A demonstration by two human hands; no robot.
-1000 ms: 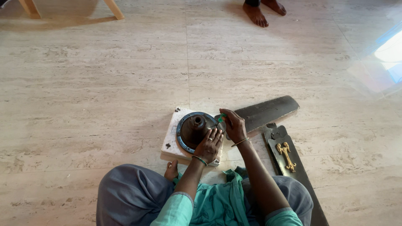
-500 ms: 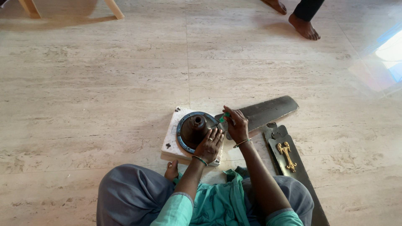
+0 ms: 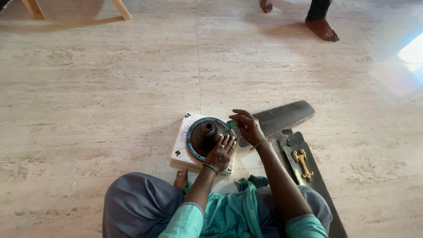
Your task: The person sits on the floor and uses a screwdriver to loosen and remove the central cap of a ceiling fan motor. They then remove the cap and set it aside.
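Observation:
A dark round fan motor housing (image 3: 203, 135) with a blue rim sits on a white square block (image 3: 181, 145) on the floor in front of me. My left hand (image 3: 221, 152) rests flat on the housing's near right side. My right hand (image 3: 247, 127) grips a green-handled screwdriver (image 3: 232, 124) at the housing's right edge. A dark fan blade (image 3: 282, 117) extends right from under that hand.
A second dark blade with a gold ornament (image 3: 303, 163) lies by my right knee. Another person's bare feet (image 3: 322, 29) stand at the top right. Wooden furniture legs (image 3: 121, 9) are at the top left. Pale stone floor all around.
The other person's feet have stepped to the right. My right hand has shifted slightly at the housing's edge; my left hand stays on the housing.

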